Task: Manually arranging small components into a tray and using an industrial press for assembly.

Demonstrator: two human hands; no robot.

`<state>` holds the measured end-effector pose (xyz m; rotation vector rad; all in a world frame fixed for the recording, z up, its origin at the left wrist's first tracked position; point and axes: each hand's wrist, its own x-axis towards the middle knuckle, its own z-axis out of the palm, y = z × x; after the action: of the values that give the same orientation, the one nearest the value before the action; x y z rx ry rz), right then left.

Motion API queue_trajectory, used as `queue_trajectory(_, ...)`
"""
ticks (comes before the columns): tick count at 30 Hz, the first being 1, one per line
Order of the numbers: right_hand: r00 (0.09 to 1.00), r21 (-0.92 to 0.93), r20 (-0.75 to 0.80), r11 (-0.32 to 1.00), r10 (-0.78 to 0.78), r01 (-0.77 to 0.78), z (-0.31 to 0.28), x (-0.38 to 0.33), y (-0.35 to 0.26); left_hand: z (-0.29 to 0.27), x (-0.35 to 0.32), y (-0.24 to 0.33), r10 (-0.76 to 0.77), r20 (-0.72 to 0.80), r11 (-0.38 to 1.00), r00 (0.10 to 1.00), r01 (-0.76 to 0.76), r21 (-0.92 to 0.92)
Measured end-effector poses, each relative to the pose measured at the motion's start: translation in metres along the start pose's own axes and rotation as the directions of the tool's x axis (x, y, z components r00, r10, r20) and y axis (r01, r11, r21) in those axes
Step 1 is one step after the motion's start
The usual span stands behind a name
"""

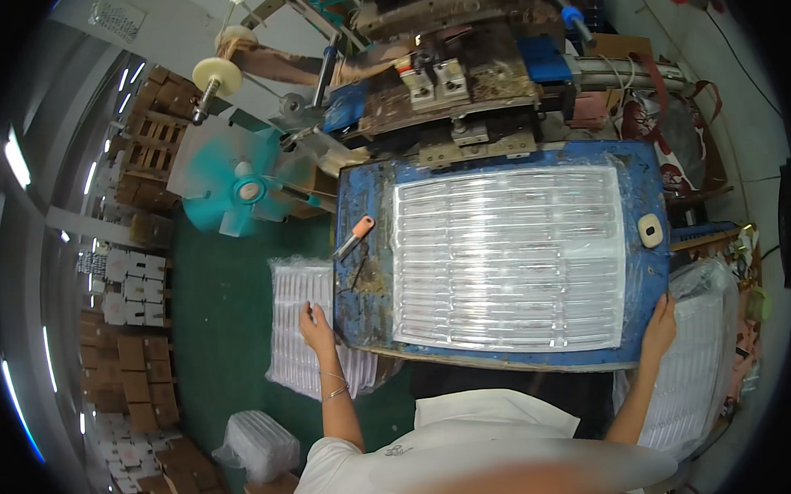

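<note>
A clear ribbed plastic tray sheet lies flat on the blue worktable in front of me. My left hand is just off the table's left edge, above a stack of similar clear trays. Its fingers are slightly curled and apart, and nothing shows in them. At the table's right front corner, my right hand rests against the edge with its fingers stretched forward, holding nothing that I can see. An orange-handled cutter lies on the table's left side.
Beyond the table stands a press machine. A teal fan is at the left. Bagged clear trays stand at the right, and another wrapped bundle sits on the green floor. A small white device is on the table's right edge.
</note>
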<state>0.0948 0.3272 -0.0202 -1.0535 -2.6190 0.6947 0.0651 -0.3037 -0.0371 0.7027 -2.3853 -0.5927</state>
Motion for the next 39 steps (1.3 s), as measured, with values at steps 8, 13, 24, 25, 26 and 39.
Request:
queue_trajectory(8,0.969,0.29,0.236,0.957,-0.074,0.002,-0.008,0.018,0.021,-0.006,-0.008,-0.006,-0.571,0.485,0.782,0.663,0.618,0.075)
queue_trajectory(13,0.988,0.412,0.154,0.91,-0.03,-0.036,0.01,0.026,0.043,-0.011,-0.003,0.004,-0.566,0.48,0.762,0.67,0.647,-0.005)
queue_trajectory(24,0.965,0.532,0.258,0.826,0.052,-0.187,0.01,0.032,0.039,0.02,-0.014,-0.023,-0.496,0.423,0.815,0.758,0.575,-0.074)
queue_trajectory(25,0.967,0.531,0.249,0.829,0.046,-0.176,0.009,0.035,0.04,0.023,-0.016,-0.025,-0.496,0.427,0.811,0.756,0.579,-0.083)
queue_trajectory(26,0.966,0.531,0.253,0.828,0.046,-0.179,0.007,0.034,0.04,0.025,-0.015,-0.025,-0.427,0.391,0.839,0.816,0.518,-0.165)
queue_trajectory(39,0.955,0.586,-0.295,0.795,0.03,0.156,-0.006,0.001,-0.023,0.032,-0.035,0.104,-0.042,0.693,0.823,0.72,0.418,-0.385)
